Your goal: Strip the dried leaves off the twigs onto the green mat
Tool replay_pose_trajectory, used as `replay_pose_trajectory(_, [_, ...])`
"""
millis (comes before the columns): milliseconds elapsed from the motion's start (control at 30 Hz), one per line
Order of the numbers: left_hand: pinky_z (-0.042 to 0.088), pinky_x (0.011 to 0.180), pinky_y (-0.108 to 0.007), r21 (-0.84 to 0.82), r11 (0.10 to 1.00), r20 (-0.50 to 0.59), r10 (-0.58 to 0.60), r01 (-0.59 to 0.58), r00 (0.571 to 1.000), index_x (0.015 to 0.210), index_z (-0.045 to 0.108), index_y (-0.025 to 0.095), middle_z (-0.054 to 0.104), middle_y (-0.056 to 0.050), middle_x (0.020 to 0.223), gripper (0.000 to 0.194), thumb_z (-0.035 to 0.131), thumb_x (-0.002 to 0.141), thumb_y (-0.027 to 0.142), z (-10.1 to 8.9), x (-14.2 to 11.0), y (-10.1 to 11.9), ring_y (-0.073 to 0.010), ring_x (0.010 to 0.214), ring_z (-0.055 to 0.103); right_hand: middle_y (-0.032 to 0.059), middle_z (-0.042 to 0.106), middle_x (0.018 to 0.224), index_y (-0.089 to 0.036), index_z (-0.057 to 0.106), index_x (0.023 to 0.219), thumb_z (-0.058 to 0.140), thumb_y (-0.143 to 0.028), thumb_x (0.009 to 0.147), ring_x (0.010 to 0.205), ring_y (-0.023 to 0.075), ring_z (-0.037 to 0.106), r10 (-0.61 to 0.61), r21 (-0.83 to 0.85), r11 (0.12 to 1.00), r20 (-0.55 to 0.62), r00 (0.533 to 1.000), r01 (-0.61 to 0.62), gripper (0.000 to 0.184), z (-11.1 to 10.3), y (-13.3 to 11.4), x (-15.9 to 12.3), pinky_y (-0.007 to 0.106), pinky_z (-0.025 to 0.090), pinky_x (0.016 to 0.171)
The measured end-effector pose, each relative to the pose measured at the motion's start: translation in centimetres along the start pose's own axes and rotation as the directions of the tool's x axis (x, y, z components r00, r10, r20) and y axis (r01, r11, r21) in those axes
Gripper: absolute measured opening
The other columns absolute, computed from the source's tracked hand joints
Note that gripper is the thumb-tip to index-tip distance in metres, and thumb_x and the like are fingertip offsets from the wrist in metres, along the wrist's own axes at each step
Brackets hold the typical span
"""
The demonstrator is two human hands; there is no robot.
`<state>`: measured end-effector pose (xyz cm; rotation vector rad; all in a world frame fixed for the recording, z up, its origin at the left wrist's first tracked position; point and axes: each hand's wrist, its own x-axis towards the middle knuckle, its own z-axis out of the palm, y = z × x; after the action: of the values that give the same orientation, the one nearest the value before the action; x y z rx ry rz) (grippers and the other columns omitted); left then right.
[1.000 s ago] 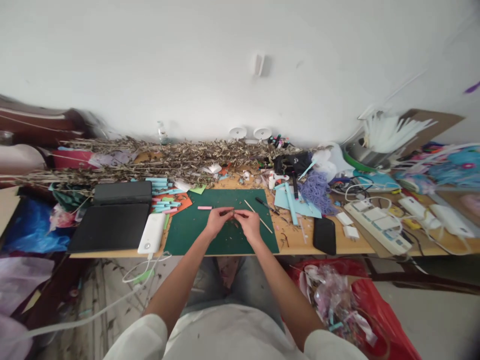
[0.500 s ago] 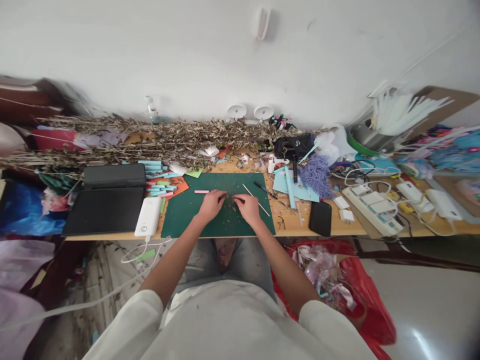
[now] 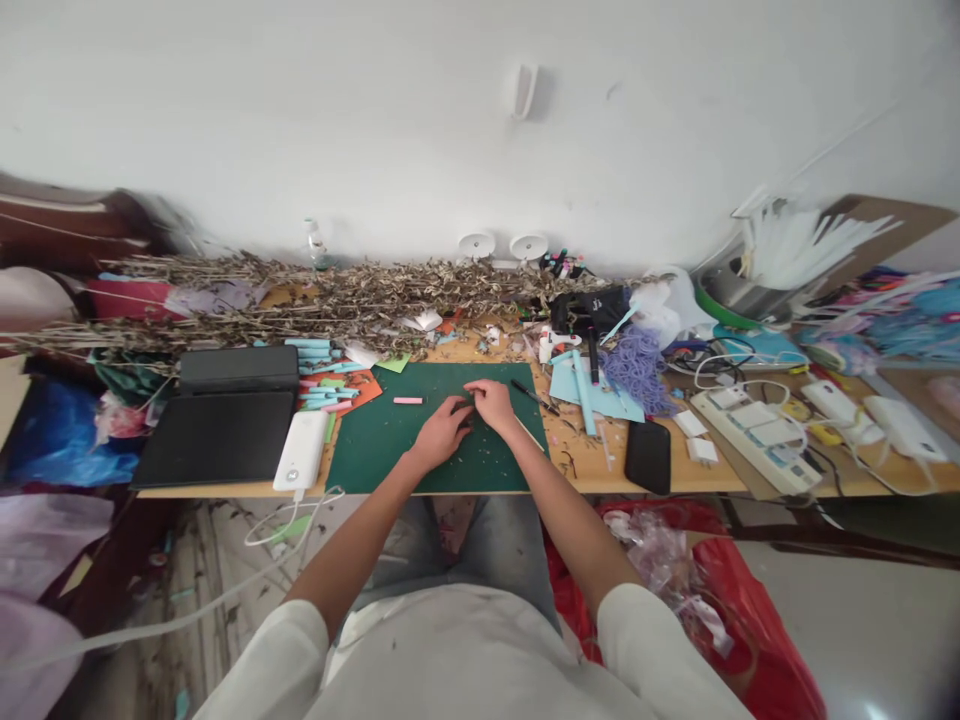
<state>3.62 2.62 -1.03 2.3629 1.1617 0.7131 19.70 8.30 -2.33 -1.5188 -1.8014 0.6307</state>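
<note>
My curled fingers (image 3: 456, 409) keep me from telling whether my left hand (image 3: 442, 435) or my right hand (image 3: 491, 403) pinches anything, and they cover part of the green mat (image 3: 382, 440). My right hand hides the far end of the pale stick (image 3: 534, 436). The brown flecks on the mat are too small for me to identify, as is the lettering on the black pouch (image 3: 585, 312). My right forearm covers part of the red bag (image 3: 750, 610). The picture's left edge cuts off the lilac cloth (image 3: 45, 540); the right edge crops the blue strips (image 3: 919, 330).
</note>
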Motion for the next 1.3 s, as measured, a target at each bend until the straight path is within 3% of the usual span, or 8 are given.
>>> replay_pose_trajectory(133, [0.039, 0.106, -0.041, -0.017, 0.999, -0.058, -0.037, 0.036, 0.998, 0.135, 0.045, 0.024, 0.049, -0.01, 0.132, 0.053, 0.058, 0.084, 0.024, -1.6, -0.9, -0.4, -0.0249, 0.122, 0.047, 0.0033, 0.074, 0.085, -0.018, 0.073, 0.09, 0.04, -0.007, 0.078, 0.076, 0.0152, 0.068, 0.083, 0.099, 0.992, -0.03, 0.996, -0.08, 0.037, -1.1, 0.6, -1.0, 0.028, 0.052, 0.079])
replay_pose_trajectory(300, [0.043, 0.101, -0.043, 0.1, 0.991, 0.056, -0.096, 0.091, 0.994, 0.129, 0.053, 0.022, 0.052, -0.011, 0.127, 0.057, 0.07, 0.075, 0.028, -3.6, -3.3, -1.9, -0.0288, 0.115, 0.052, 0.0091, 0.072, 0.092, -0.016, 0.073, 0.094, 0.043, -0.007, 0.078, 0.085, 0.0202, 0.066, 0.044, -0.152, 0.987, -0.032, 0.999, -0.048, 0.035, -2.4, 0.6, -3.3, 0.032, 0.049, 0.086])
replay_pose_trajectory(667, [0.05, 0.091, -0.035, -0.116, 0.988, -0.023, -0.102, 0.098, 0.995, 0.122, 0.058, 0.019, 0.06, -0.009, 0.113, 0.049, 0.051, 0.076, 0.003, -1.4, -0.7, -1.7, -0.0196, 0.097, 0.06, 0.0055, 0.072, 0.092, -0.017, 0.071, 0.096, 0.038, -0.005, 0.077, 0.085, 0.0176, 0.066, 0.112, 0.006, 0.994, -0.09, 0.99, -0.112, 0.04, -0.7, -1.3, -4.7, 0.03, 0.05, 0.084])
replay_pose_trajectory(833, [0.053, 0.078, -0.031, -0.099, 0.967, -0.132, -0.247, 0.235, 0.96, 0.114, 0.063, 0.018, 0.062, -0.009, 0.11, 0.036, 0.052, 0.08, 0.011, -3.2, -2.9, -2.7, -0.0146, 0.074, 0.061, 0.01, 0.068, 0.1, -0.018, 0.068, 0.105, 0.051, -0.027, 0.085, 0.091, 0.0223, 0.063, 0.053, -0.219, 0.975, 0.02, 0.998, -0.048, 0.028, -1.8, -1.8, -4.9, 0.034, 0.048, 0.086])
replay_pose_trajectory(933, [0.052, 0.079, -0.031, -0.083, 0.953, -0.21, -0.301, 0.29, 0.93, 0.107, 0.066, 0.018, 0.067, -0.008, 0.104, 0.028, 0.05, 0.085, 0.018, -3.2, -3.6, -2.6, -0.0174, 0.081, 0.063, 0.0139, 0.06, 0.111, -0.021, 0.059, 0.12, 0.064, -0.05, 0.078, 0.1, 0.0275, 0.058, 0.019, -0.373, 0.928, 0.078, 0.997, 0.012, 0.051, -0.6, -3.5, -5.6, 0.036, 0.049, 0.081])
replay_pose_trajectory(1100, [0.05, 0.085, -0.031, -0.172, 0.935, -0.246, -0.346, 0.311, 0.906, 0.104, 0.068, 0.019, 0.07, -0.007, 0.1, 0.026, 0.048, 0.088, 0.024, -2.6, -3.8, -1.4, -0.0185, 0.088, 0.065, 0.0129, 0.056, 0.107, -0.022, 0.064, 0.103, 0.05, -0.028, 0.09, 0.094, 0.0237, 0.056, -0.013, -0.51, 0.855, 0.16, 0.987, 0.094, 0.021, 1.9, -5.2, -5.7, 0.031, 0.048, 0.07])
replay_pose_trajectory(1200, [0.052, 0.08, -0.031, -0.341, 0.855, -0.225, -0.478, 0.391, 0.849, 0.102, 0.068, 0.018, 0.071, -0.007, 0.093, 0.025, 0.052, 0.086, 0.028, -2.0, -3.5, -0.9, -0.0178, 0.081, 0.066, 0.0114, 0.059, 0.099, -0.019, 0.066, 0.092, 0.047, -0.017, 0.088, 0.084, 0.0198, 0.058, -0.004, -0.486, 0.87, 0.169, 0.986, 0.087, 0.02, 1.5, -4.7, -4.8, 0.028, 0.046, 0.07])
replay_pose_trajectory(1300, [0.054, 0.072, -0.031, -0.683, 0.58, -0.087, -0.668, 0.444, 0.739, 0.104, 0.066, 0.015, 0.071, -0.009, 0.092, 0.03, 0.049, 0.086, 0.034, -1.0, -2.1, -0.1, -0.0171, 0.075, 0.066, 0.0074, 0.061, 0.087, -0.018, 0.067, 0.088, 0.051, -0.016, 0.084, 0.077, 0.0174, 0.058, 0.01, -0.345, 0.938, 0.1, 0.995, 0.026, 0.017, -0.1, -4.5, -3.7, 0.027, 0.046, 0.073])
